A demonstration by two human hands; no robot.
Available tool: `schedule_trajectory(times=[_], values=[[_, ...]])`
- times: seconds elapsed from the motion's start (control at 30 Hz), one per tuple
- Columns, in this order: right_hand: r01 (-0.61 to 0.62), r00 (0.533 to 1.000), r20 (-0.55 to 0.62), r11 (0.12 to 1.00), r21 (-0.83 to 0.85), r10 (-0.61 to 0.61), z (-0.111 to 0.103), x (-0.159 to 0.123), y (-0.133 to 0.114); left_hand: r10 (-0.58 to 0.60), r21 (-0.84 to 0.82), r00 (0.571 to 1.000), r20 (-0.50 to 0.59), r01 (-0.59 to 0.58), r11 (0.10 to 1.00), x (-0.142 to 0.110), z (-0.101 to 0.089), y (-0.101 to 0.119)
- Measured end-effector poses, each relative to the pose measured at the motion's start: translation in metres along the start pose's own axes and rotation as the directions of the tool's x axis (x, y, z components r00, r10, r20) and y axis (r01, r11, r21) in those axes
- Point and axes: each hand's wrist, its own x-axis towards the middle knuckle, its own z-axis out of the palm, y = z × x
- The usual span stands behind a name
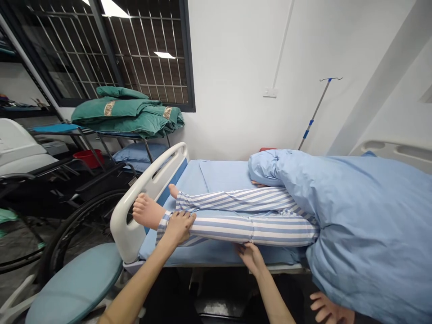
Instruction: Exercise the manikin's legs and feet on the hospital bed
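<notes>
Head view: left hand (178, 227) lies spread on the mannequin's striped leg (236, 229), right hand (249, 258) open below it; loose hold can let leg slip off the mattress (216, 257) edge.

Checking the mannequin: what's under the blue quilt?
Striped trouser legs run under the blue quilt, fingers show at its edge; the rest of the body is covered, unseen.
</notes>
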Motion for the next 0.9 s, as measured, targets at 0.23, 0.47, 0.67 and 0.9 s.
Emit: schedule_trajectory(times=[0.23, 0.47, 0.67, 0.9], values=[[0.042, 0.997, 0.063, 0.999, -0.008, -0.042, 0.017, -0.015, -0.029, -0.057, -0.139, 0.998, 0.013, 0.058, 0.989, 0.003, 0.023, -0.003], [0.211, 0.971, 0.127, 0.976, -0.06, -0.202, 0.05, -0.039, -0.079, -0.117, -0.363, 0.993, 0.032, 0.121, 0.924, 0.025, 0.035, 0.025], [0.265, 0.958, 0.147, 0.958, -0.109, -0.248, 0.069, -0.048, -0.096, -0.184, -0.463, 0.981, 0.056, 0.188, 0.866, 0.033, 0.058, 0.056], [0.222, 0.974, 0.082, 0.966, -0.133, -0.213, 0.056, -0.038, -0.076, -0.223, -0.526, 0.97, 0.099, 0.241, 0.816, 0.025, 0.112, 0.072]])
